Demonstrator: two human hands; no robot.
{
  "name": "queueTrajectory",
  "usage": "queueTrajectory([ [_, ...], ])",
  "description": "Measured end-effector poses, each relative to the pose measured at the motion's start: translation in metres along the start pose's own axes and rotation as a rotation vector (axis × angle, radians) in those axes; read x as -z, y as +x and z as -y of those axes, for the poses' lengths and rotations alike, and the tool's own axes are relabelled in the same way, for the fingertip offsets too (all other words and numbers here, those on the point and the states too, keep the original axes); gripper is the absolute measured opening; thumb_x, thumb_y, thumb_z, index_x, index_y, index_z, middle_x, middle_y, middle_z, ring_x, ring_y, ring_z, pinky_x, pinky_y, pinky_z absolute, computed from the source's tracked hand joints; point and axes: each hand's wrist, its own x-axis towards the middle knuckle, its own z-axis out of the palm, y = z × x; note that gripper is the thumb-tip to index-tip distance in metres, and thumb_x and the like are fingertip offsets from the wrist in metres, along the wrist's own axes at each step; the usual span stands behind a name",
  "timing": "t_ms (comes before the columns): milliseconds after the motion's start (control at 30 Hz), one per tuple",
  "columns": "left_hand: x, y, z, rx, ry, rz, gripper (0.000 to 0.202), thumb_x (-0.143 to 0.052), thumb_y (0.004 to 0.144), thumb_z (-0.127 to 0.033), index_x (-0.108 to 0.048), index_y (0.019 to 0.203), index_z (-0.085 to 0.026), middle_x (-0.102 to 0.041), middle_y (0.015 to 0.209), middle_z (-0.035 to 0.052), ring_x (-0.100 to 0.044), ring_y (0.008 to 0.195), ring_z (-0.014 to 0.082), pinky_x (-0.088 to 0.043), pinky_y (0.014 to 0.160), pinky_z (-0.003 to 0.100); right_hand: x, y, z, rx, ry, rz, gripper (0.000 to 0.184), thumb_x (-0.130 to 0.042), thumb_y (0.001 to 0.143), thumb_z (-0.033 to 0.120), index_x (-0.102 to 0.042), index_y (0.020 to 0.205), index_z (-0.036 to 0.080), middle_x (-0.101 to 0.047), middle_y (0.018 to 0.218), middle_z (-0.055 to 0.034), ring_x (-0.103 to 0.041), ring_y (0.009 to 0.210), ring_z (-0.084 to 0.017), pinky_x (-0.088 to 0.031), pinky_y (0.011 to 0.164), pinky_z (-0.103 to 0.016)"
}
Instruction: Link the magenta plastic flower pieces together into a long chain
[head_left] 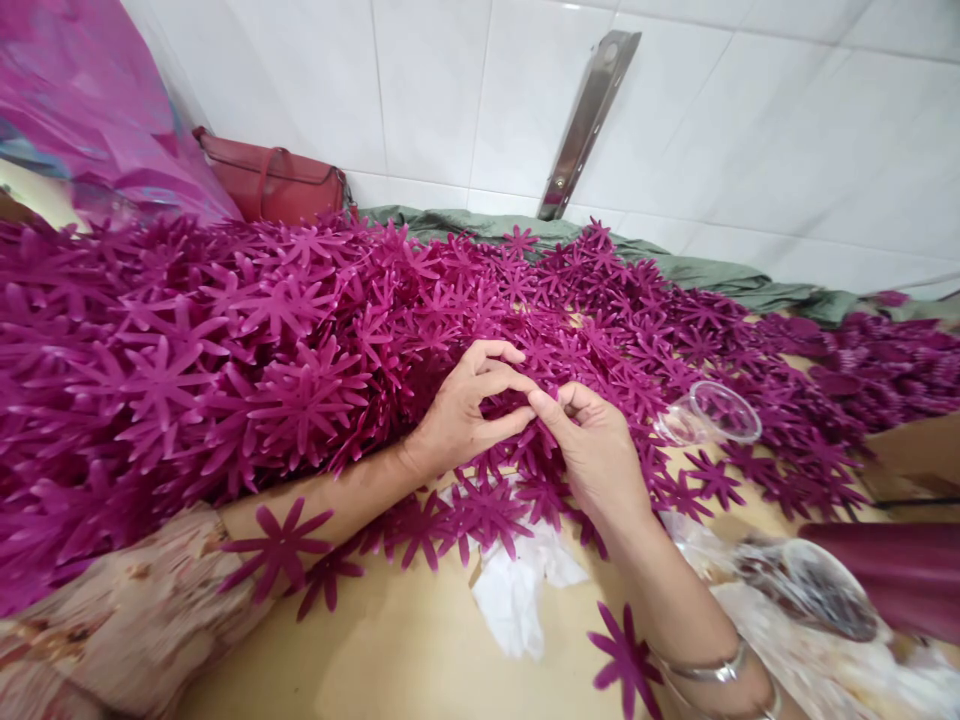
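Magenta flower cut-outs (285, 400) heaped across tabletop (420, 650), pile deepest at left, too many to count

Head view: left hand (461, 410) & right hand (592, 445) meet at pile edge, fingertips of both pinched shut on same few petals, rest of fingers curled. 2 clear plastic cups: one (709, 412) on its side just right of hands, one (806, 585) near right forearm. 1 red bag (274, 182) at wall, 1 white crumpled sheet (517, 590) under wrists

Risk, prob.: petals interlock, so lifting one could drag neighbours; tipped cup may roll if nudged
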Motion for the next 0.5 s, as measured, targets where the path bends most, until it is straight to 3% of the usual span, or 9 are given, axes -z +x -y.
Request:
queueTrajectory([
  [233, 0.003, 0.004, -0.003, 0.073, -0.026, -0.033, 0.003, -0.068, 0.091, -0.020, -0.070, 0.089, -0.019, -0.062, 0.110, 0.0094, -0.061, 0.111, 0.0199, -0.050, 0.099, 0.035, -0.004, 0.002, 0.007, -0.111, 0.270, 0.059, 0.043, -0.086, 0.070, 0.056, -0.060, 0.066, 0.022, -0.051, 0.057, 0.0066, -0.040, 0.055, -0.010, -0.035, 0.056, -0.025],
  [367, 0.002, 0.004, 0.001, 0.147, -0.082, -0.057, 0.004, -0.063, 0.093, -0.018, -0.067, 0.092, -0.018, -0.061, 0.106, 0.0084, -0.062, 0.105, 0.0177, -0.053, 0.089, 0.028, -0.005, 0.003, 0.012, -0.171, 0.325, 0.114, 0.035, -0.092, 0.063, 0.045, -0.072, 0.078, 0.022, -0.063, 0.069, 0.0039, -0.052, 0.066, -0.012, -0.044, 0.067, -0.026],
  [500, 0.001, 0.003, 0.000, 0.127, -0.063, -0.045, 0.011, -0.064, 0.089, -0.012, -0.066, 0.097, -0.019, -0.061, 0.107, 0.0081, -0.062, 0.104, 0.0178, -0.054, 0.086, 0.028, -0.005, 0.004, 0.008, -0.170, 0.301, 0.044, 0.035, -0.095, 0.057, 0.038, -0.073, 0.078, 0.022, -0.064, 0.069, 0.0055, -0.051, 0.065, -0.010, -0.044, 0.068, -0.024],
])
